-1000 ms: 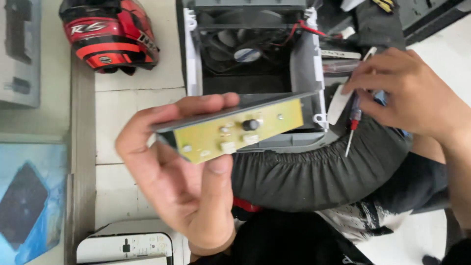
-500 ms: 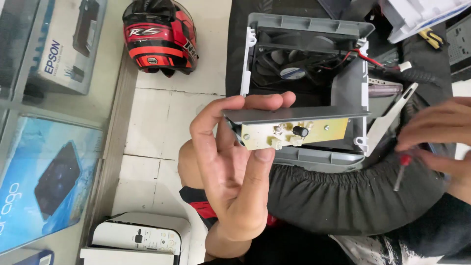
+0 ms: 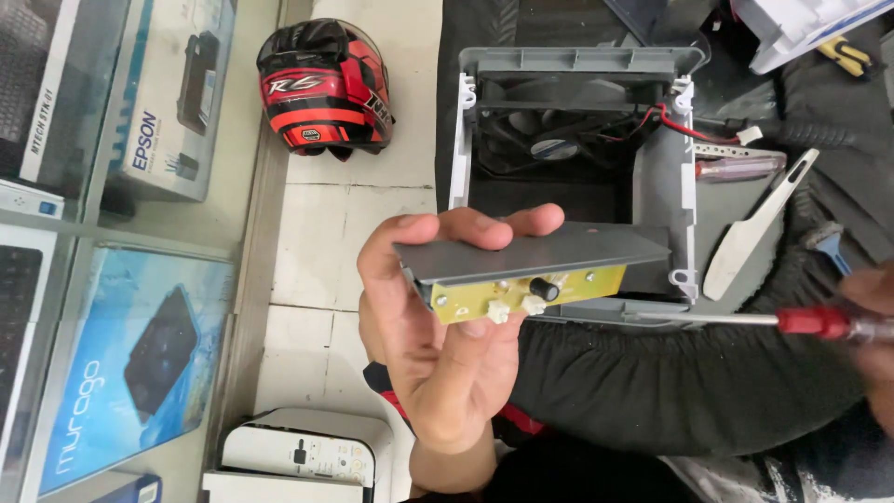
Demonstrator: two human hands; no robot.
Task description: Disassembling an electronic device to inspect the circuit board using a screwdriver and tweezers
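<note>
— Pale floor tiles [image 3: 326,242] fill the head view's background, with a glass display case [image 3: 112,233] of boxed goods along the floor's left edge. What else lies there?

— A red and black helmet [image 3: 321,88] near the far edge, and a white printer [image 3: 303,456] at the near edge, beside the case.

— And the left hand [image 3: 438,345]?

— Raised palm-up, forearm coming from the near edge. Its fingers [image 3: 484,224] curl over the top of a grey metal panel [image 3: 531,256] and the thumb presses from below, so they are closed around it. A yellow circuit board [image 3: 531,289] with a small black knob is fixed to the panel's lower side.

— Where does the panel sit?

— Held just in front of an open grey casing [image 3: 666,186] with a black fan [image 3: 559,140] inside, resting above the person's dark-clothed lap.

— The right hand [image 3: 875,326]?

— Mostly cut off at the right edge. It grips a red-handled screwdriver [image 3: 745,319], the shaft pointing left, its tip just below the board's right end. A white plastic pry tool [image 3: 754,233] lies beside the casing.
</note>
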